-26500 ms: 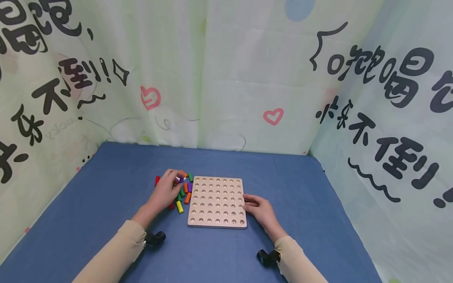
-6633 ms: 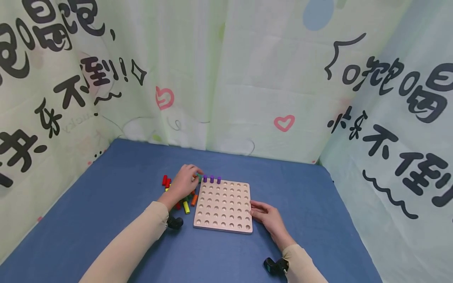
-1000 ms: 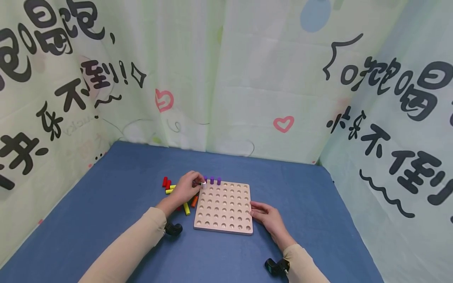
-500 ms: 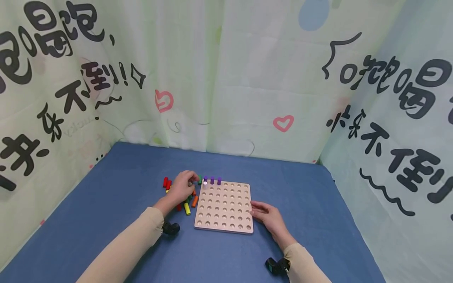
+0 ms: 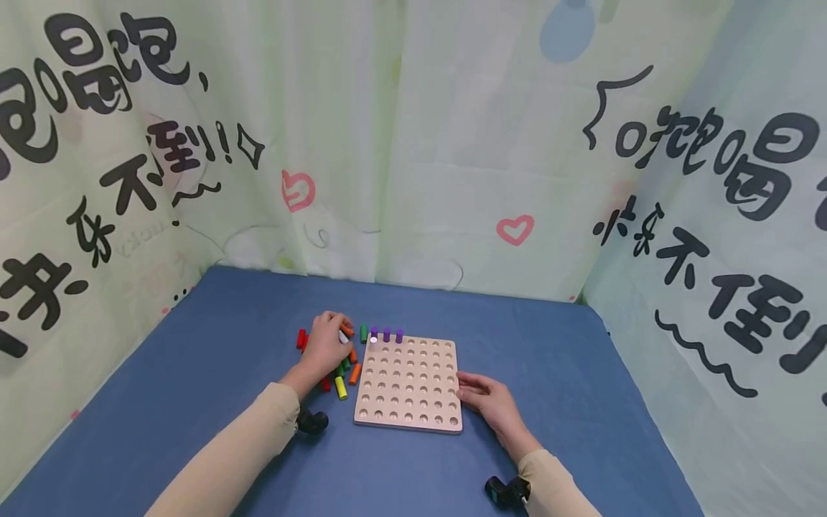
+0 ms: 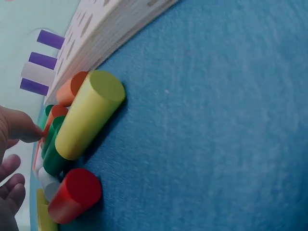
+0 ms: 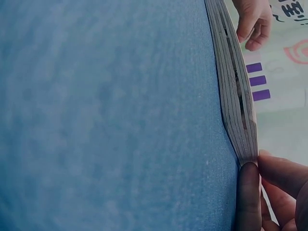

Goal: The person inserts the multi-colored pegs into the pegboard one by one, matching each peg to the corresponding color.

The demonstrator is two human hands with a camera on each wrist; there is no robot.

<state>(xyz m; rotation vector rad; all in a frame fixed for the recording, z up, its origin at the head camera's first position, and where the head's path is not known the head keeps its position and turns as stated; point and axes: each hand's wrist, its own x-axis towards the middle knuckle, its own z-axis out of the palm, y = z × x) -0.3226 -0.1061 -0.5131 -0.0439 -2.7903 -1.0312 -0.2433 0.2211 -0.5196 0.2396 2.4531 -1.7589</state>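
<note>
A square wooden pegboard (image 5: pixel 439 431) with rows of holes lies on the blue cloth. Three purple pegs (image 5: pixel 386 335) stand along its far edge, and a white peg (image 5: pixel 373 344) stands in front of the leftmost one. Left of the board my left hand (image 5: pixel 326 345) reaches over loose pegs, its thumb and fingers apart around a white peg (image 5: pixel 344 337) and an orange one. The left wrist view shows the thumb beside green and orange pegs; some fingertips are hidden. My right hand (image 5: pixel 489 402) rests its fingers against the board's right edge, near a corner in the right wrist view.
Red pegs (image 5: pixel 301 339) lie left of the left hand. A yellow peg (image 5: pixel 341 388) and an orange peg (image 5: pixel 355 373) lie near the board's left side. A green peg (image 5: pixel 364 333) sits by its far left corner. A printed curtain (image 5: pixel 420 179) surrounds the table.
The left hand has set a white peg into the board, let it go, and moved left over the loose pegs. Earlier, three purple pegs were added to the bare board. The right hand stays put.
</note>
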